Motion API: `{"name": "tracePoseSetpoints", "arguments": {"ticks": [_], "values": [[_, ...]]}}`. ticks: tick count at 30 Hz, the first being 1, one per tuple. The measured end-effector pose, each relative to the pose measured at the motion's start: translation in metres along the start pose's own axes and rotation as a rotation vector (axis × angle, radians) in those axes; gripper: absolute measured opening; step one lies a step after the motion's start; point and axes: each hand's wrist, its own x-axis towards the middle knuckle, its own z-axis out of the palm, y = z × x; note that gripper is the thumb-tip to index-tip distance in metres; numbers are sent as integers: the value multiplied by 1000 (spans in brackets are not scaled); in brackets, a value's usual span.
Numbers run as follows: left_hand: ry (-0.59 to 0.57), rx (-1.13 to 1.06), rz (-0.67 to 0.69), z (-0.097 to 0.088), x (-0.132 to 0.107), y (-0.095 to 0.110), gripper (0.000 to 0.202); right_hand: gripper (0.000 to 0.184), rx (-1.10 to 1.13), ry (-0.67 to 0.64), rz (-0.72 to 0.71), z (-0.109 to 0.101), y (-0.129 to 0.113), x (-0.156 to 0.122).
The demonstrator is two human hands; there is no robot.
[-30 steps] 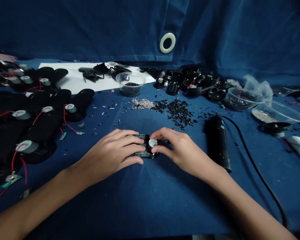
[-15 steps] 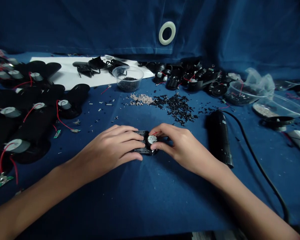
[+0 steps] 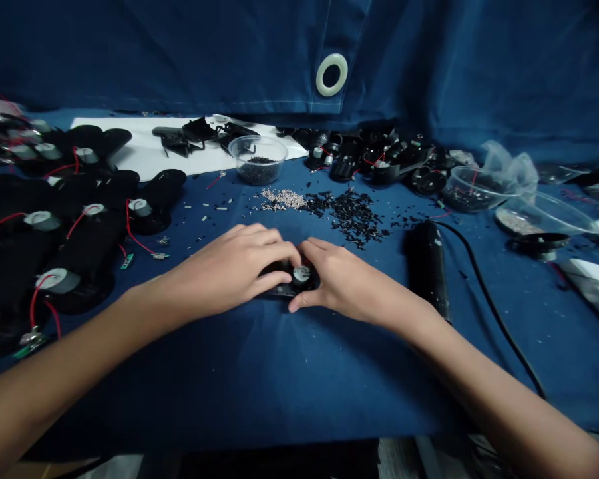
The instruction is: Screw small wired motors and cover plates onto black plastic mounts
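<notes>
A black plastic housing (image 3: 275,291) lies on the blue cloth in front of me, largely covered by both hands. A small round motor (image 3: 301,273) with a pale end cap is set in its right part. My left hand (image 3: 244,261) comes over the housing from the left, fingers curled, with forefinger and thumb closed at the motor's left edge. Its other fingertips are hidden. Around the right end of the housing my right hand (image 3: 335,276) is closed, thumb on the near side and fingers on the far side.
Black housings with motors (image 3: 60,281) and red wires crowd the left. Beyond my hands lie silver screws (image 3: 282,199), small black parts (image 3: 354,216) and a clear tub (image 3: 257,163). A black cylindrical tool (image 3: 429,269) with a cable (image 3: 489,303) stands right. More tubs (image 3: 472,189) are farther right.
My right hand has shifted from pinching the motor to gripping the housing's right end. My left hand's flat fingers have curled and moved right to the motor. The view has shifted slightly.
</notes>
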Motion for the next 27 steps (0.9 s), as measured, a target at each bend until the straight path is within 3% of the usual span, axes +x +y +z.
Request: {"name": "tracePoseSetpoints", "arguments": {"ticks": [5,8,11,13,18,22,27], "values": [[-162,-13,64,-4,19,5,19,54,19,54,-3,6,-1,-8],[-142,67,59,-4,14,13,21,69,53,205,31,2,4,-23],[-46,113,-134,-8,5,25,25,60,-63,439,230,-13,17,-41],[12,162,-290,-10,0,34,32,52,-236,509,411,-25,30,-53],[4,313,-491,-1,-8,46,45,60,-477,314,851,-36,62,-82],[-8,488,-440,-2,-11,50,51,76,-457,222,1003,-29,77,-99],[105,539,-292,-18,-11,48,55,85,-292,172,1077,-23,103,-107]]}}
